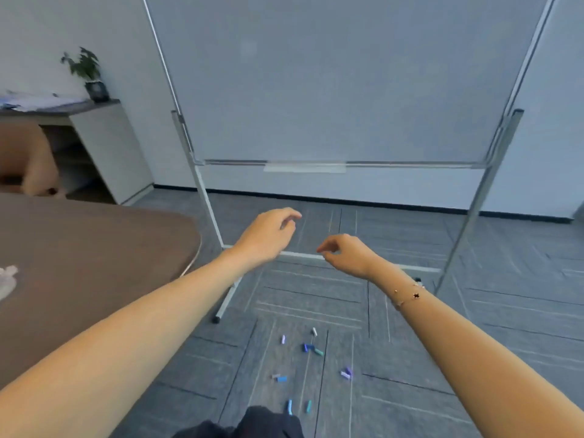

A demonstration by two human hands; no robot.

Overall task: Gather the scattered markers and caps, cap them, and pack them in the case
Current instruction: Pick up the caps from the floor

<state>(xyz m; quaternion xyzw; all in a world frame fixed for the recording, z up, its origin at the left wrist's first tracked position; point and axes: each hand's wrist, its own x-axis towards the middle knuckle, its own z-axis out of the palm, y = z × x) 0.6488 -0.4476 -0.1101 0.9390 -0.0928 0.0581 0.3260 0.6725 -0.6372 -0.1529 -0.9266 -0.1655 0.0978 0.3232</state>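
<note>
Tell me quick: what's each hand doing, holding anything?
Left hand: open, fingers loosely curled, holding nothing.
Right hand: open, fingers loosely curled, holding nothing.
Both are raised above the floor; the caps lie untouched on the carpet.

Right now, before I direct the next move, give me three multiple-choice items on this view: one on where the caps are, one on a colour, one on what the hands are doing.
1. Where do the scattered caps lie?
A. on the brown table
B. on the carpet in front of the whiteboard
C. on the whiteboard's tray

2. Which colours do the caps show?
A. reds and oranges
B. black only
C. blues, purples and teal

3. What do the hands hold?
A. nothing
B. a case
C. a marker each

Answers:
1. B: the small pieces sit on the grey carpet, between the person and the whiteboard, not on the table.
2. C: blue, lilac and teal pieces show.
3. A: left hand and right hand hang in the air with loosely curled fingers, nothing in them.
</note>
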